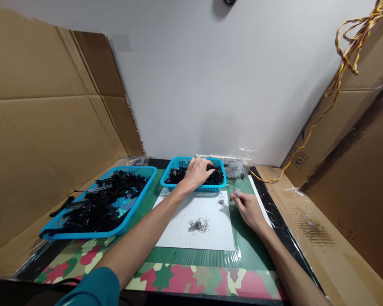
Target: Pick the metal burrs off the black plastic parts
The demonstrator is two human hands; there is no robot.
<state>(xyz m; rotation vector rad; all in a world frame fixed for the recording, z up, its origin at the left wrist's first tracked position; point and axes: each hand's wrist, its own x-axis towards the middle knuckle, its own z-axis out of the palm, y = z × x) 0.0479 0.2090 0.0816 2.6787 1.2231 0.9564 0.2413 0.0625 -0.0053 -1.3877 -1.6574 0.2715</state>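
My left hand reaches into the smaller blue basket at the back, over black pieces; its thumb and fingers are apart at the tips, and whether it touches a piece is hidden. To the right of the white sheet, my right hand is closed in a pinch on a small clear piece, too small to name. A pile of small metal bits lies mid-sheet, with a smaller pile near its upper right corner.
A larger blue basket holding black pieces stands at the left. Crumpled clear plastic lies behind my right hand. Cardboard walls flank both sides, and a yellow-red twisted cable hangs down at the right.
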